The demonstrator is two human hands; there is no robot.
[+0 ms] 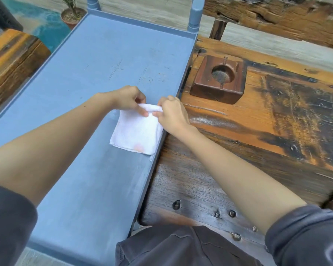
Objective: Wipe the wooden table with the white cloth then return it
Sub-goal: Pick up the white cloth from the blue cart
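The white cloth (136, 133) lies folded on the blue tray-topped cart (81, 77), close to its right rim, with a faint orange stain near its front edge. My left hand (129, 99) pinches the cloth's far edge. My right hand (172, 114) pinches the same far edge from the right, fingertips nearly meeting the left hand's. The far edge is lifted slightly while the remainder of the cloth lies flat. The wooden table (267, 135), dark and orange with rivets, sits to the right of the cart.
A square wooden ashtray (219, 79) stands on the table near the cart. A rough wooden beam (277, 18) runs behind the table. A potted plant (72, 14) stands on the floor at the back left. Another wooden block (12, 60) is at left.
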